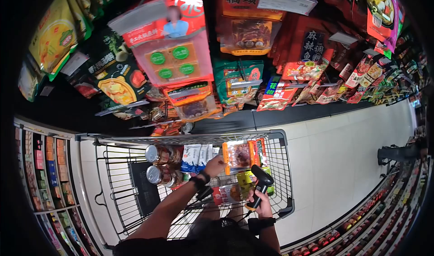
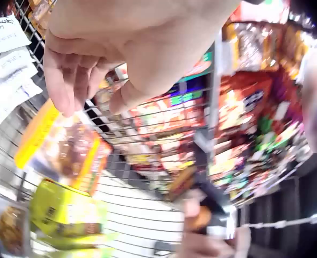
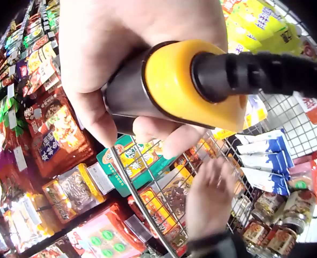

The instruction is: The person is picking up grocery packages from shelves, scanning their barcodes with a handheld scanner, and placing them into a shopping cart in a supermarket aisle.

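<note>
In the head view my left hand [image 1: 215, 166] is at the left edge of an orange-edged food packet [image 1: 239, 155] in the shopping cart [image 1: 289, 183]. The left wrist view has its fingertips [image 2: 67, 105] right at the packet's top edge, the thumb apart from them. My right hand [image 1: 263, 205] grips a black handheld barcode scanner [image 1: 264, 180] over the cart's right part. Yellow-green packets [image 2: 67, 212] lie beside the orange one. The scanner's yellow-ringed handle end [image 3: 180, 80] and thick black cable [image 3: 276, 72] fill much of the right wrist view.
White-and-blue packets [image 1: 196, 156] and lidded jars [image 1: 158, 174] sit further left in the cart. A shelf of hanging seasoning packets [image 1: 176, 39] borders the far side. Pale floor tiles [image 1: 330, 152] stretch right, where another person's dark-clothed legs [image 1: 398, 154] show.
</note>
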`<action>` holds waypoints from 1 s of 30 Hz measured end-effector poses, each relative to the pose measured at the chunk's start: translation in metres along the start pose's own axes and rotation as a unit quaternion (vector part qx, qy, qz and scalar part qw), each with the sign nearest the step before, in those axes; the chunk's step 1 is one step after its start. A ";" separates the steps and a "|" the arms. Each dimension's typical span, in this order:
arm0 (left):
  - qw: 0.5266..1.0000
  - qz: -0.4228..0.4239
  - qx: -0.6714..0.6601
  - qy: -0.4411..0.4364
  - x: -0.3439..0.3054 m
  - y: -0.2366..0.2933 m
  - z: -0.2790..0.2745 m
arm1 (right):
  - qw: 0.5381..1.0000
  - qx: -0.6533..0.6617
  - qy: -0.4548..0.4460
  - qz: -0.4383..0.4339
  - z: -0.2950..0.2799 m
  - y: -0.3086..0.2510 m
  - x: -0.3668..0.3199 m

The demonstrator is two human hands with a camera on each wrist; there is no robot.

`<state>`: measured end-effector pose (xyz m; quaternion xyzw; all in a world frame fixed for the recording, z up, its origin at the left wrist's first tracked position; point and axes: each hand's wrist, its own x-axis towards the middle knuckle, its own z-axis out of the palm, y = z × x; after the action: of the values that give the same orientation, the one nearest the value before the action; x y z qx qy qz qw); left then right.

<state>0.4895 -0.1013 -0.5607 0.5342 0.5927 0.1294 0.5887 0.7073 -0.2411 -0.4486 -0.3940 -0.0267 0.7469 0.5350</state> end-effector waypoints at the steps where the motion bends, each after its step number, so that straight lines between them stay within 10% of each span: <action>1: 0.998 -0.028 0.044 0.046 0.027 -0.017 0.016 | 1.000 0.016 -0.008 -0.007 -0.003 0.002 0.001; 4: 0.985 0.021 -0.089 0.150 0.115 -0.088 0.072 | 0.999 0.043 0.003 -0.021 -0.010 0.003 0.000; 7: 0.933 -0.108 -0.311 0.144 0.146 -0.113 0.096 | 0.998 0.055 0.015 -0.034 -0.011 0.000 -0.001; 15: 0.923 -0.262 -0.091 0.266 0.113 -0.071 0.087 | 0.995 0.084 -0.011 -0.043 -0.007 -0.006 0.005; 18: 0.972 -0.149 -0.177 0.041 0.079 -0.024 0.066 | 0.994 0.099 -0.019 -0.038 -0.011 -0.003 0.006; 23: 0.986 -0.141 0.012 0.092 0.082 -0.008 0.075 | 0.994 0.111 0.011 -0.015 -0.018 0.002 0.008; 26: 0.934 -0.108 -0.335 0.062 0.102 -0.031 0.097 | 0.994 0.109 0.021 -0.021 -0.019 0.002 0.008; 30: 0.870 -0.106 -0.482 -0.017 0.044 0.023 0.073 | 0.995 0.074 0.043 -0.041 -0.018 0.003 0.007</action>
<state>0.5737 -0.0926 -0.5870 0.1209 0.4995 0.3265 0.7932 0.7154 -0.2430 -0.4661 -0.3835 0.0355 0.7067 0.5935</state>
